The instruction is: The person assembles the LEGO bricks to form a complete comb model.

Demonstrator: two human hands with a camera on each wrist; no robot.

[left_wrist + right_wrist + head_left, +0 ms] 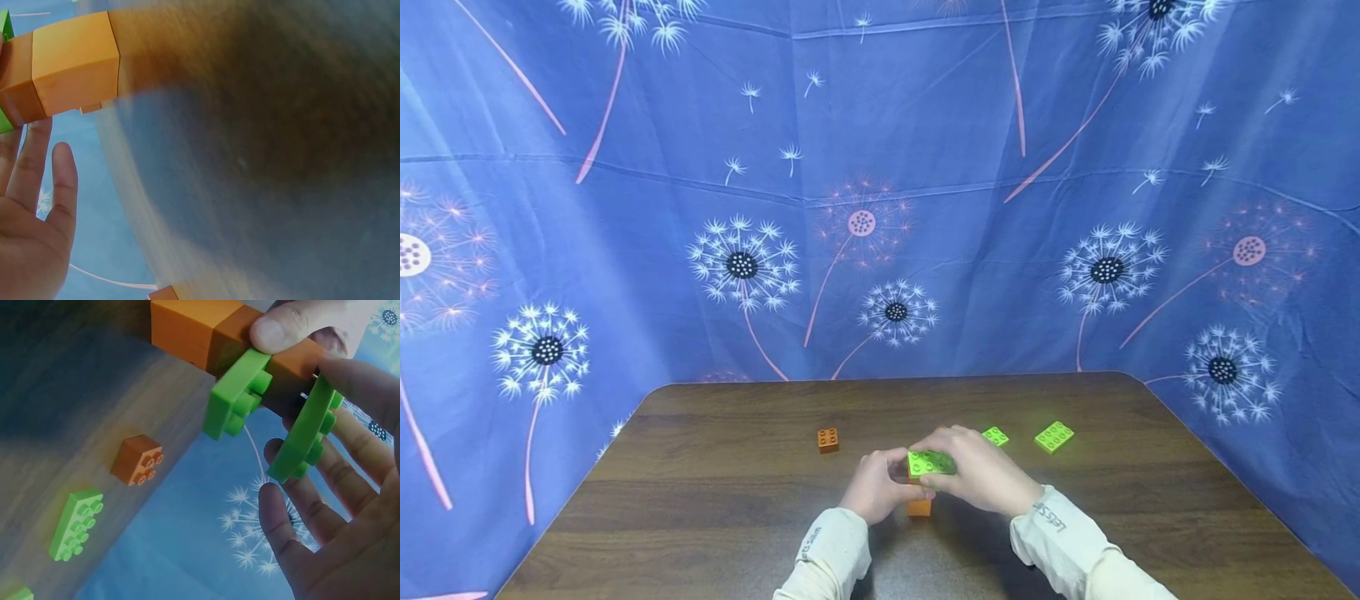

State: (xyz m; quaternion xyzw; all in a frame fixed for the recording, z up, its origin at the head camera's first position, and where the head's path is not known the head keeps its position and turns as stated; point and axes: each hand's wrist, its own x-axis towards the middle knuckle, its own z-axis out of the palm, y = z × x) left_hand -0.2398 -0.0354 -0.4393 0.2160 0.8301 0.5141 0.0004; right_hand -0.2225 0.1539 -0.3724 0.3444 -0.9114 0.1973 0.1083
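Note:
A tower of building bricks stands on the table between both hands, with a light orange brick (919, 507) at its foot and darker orange pieces above. My left hand (874, 490) holds the tower's side; its thumb (272, 334) presses an orange piece in the right wrist view. One green brick (234, 400) juts out sideways from the tower's middle. At the top, my right hand (983, 473) holds another green brick (923, 463) between thumb and fingers. In the right wrist view, this top brick lies against the orange piece, a thin gap partly visible.
Behind the tower to the left lies a loose orange brick (827, 440). A small green brick (996, 436) and a longer green brick (1054, 437) lie at the back right. Another orange brick (137, 459) is mostly hidden by my right hand in the head view. A blue curtain (925, 208) hangs behind the table.

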